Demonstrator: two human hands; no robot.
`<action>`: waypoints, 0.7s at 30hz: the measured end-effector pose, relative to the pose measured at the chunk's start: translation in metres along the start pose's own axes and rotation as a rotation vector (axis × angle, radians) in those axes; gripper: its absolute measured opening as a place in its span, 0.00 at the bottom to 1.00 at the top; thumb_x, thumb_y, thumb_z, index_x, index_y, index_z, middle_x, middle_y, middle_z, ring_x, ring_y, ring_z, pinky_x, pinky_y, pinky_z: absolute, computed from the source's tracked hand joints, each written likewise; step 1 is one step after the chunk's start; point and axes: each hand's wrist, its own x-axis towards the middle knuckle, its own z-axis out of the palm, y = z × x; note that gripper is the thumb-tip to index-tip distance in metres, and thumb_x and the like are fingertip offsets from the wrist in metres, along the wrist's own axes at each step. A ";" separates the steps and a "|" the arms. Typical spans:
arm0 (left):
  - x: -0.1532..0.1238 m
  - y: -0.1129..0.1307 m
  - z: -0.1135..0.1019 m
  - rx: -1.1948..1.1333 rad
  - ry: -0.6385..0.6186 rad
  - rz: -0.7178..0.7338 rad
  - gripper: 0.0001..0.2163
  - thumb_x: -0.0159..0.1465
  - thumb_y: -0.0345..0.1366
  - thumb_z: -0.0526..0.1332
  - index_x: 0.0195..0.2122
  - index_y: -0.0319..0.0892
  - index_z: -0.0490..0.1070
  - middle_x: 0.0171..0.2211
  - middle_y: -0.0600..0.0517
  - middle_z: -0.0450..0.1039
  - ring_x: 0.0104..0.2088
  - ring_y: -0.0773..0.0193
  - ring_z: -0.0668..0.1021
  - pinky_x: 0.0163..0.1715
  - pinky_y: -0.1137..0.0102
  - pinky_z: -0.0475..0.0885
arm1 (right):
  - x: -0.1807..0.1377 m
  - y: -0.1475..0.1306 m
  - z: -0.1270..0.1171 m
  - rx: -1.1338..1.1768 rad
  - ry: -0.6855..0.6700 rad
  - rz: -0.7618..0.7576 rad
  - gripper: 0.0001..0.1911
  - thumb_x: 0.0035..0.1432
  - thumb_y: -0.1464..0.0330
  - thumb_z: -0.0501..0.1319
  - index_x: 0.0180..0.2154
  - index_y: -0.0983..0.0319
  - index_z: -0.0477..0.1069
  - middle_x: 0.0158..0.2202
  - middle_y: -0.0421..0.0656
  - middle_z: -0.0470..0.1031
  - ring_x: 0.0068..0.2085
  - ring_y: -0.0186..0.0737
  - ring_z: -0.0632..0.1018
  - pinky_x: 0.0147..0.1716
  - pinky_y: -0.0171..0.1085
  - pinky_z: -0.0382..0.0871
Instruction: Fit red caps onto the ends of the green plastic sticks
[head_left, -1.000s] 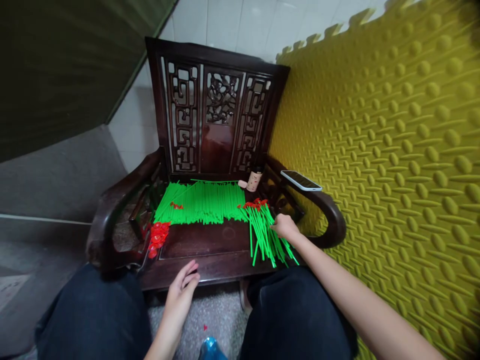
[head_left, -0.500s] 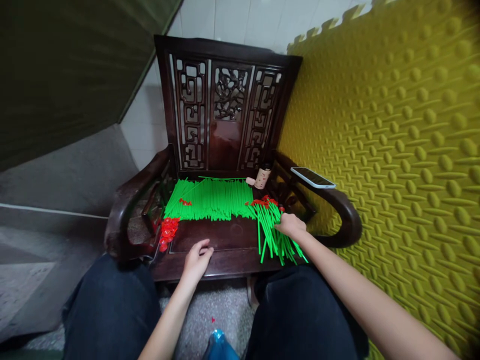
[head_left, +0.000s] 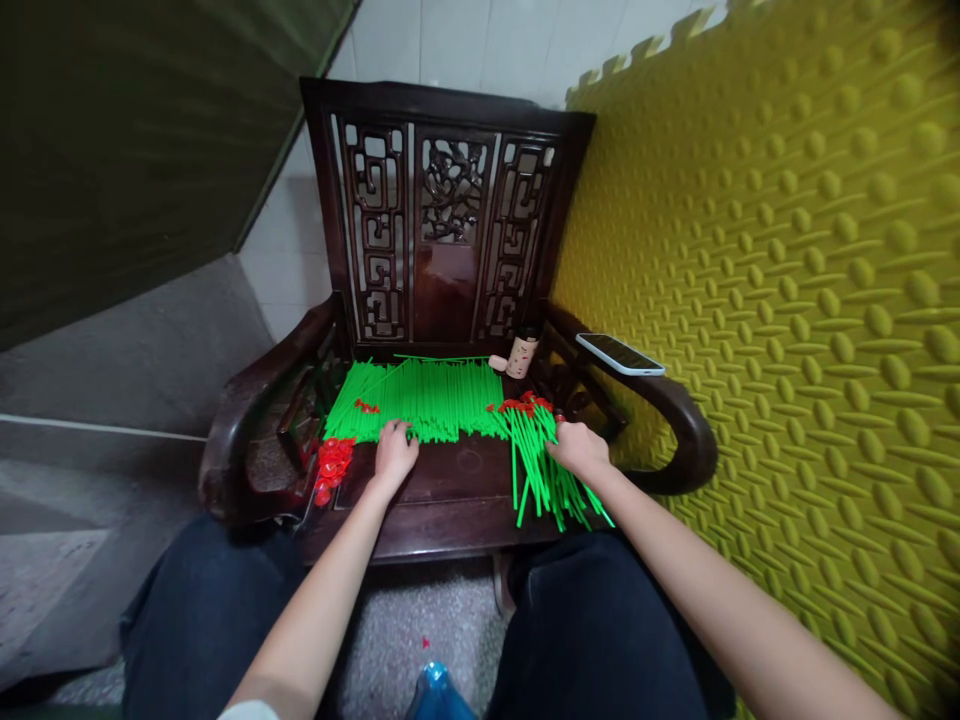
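L hand [head_left: 396, 457] curled at near edge of green sticks [head_left: 435, 393], R hand [head_left: 581, 448] curled at red-tipped pile [head_left: 534, 458]; can't tell either grip. Dk wood seat [head_left: 459, 478] btwn, yel. mat [head_left: 817, 260] to R.

My camera faces a dark wooden chair [head_left: 448, 290]: green sticks [head_left: 435, 392] layered across its seat [head_left: 442, 482], red pieces [head_left: 334, 463] heaped at left, a red-topped stick pile [head_left: 531, 458] at right, a bottle [head_left: 521, 358] behind it, a phone [head_left: 621, 354] on the right armrest [head_left: 679, 418].
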 end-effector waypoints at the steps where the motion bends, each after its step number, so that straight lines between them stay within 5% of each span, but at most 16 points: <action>1: 0.000 -0.002 0.000 0.028 0.014 0.004 0.15 0.64 0.38 0.57 0.51 0.41 0.66 0.52 0.45 0.66 0.48 0.56 0.72 0.46 0.55 0.70 | -0.001 -0.001 -0.001 0.001 0.002 -0.010 0.15 0.62 0.64 0.57 0.48 0.64 0.67 0.48 0.47 0.71 0.44 0.42 0.75 0.42 0.46 0.71; 10: -0.046 -0.006 0.005 0.128 0.011 0.044 0.15 0.62 0.31 0.58 0.49 0.34 0.69 0.55 0.36 0.65 0.61 0.47 0.60 0.59 0.50 0.52 | -0.003 -0.007 -0.006 0.030 -0.020 -0.046 0.15 0.62 0.64 0.57 0.48 0.64 0.67 0.48 0.46 0.71 0.44 0.42 0.75 0.42 0.46 0.71; 17: -0.058 -0.007 -0.004 -0.028 0.016 -0.017 0.12 0.64 0.38 0.57 0.46 0.39 0.69 0.48 0.46 0.70 0.48 0.57 0.73 0.48 0.55 0.68 | -0.003 -0.006 -0.004 0.068 -0.044 -0.056 0.15 0.62 0.63 0.57 0.48 0.63 0.67 0.48 0.46 0.71 0.45 0.42 0.75 0.43 0.46 0.71; 21: -0.066 -0.001 -0.020 -0.194 0.097 -0.072 0.06 0.60 0.34 0.61 0.35 0.38 0.73 0.37 0.48 0.75 0.39 0.61 0.77 0.45 0.58 0.70 | -0.006 -0.005 -0.009 0.134 -0.050 -0.076 0.14 0.62 0.64 0.57 0.47 0.63 0.68 0.48 0.46 0.71 0.45 0.43 0.75 0.43 0.47 0.71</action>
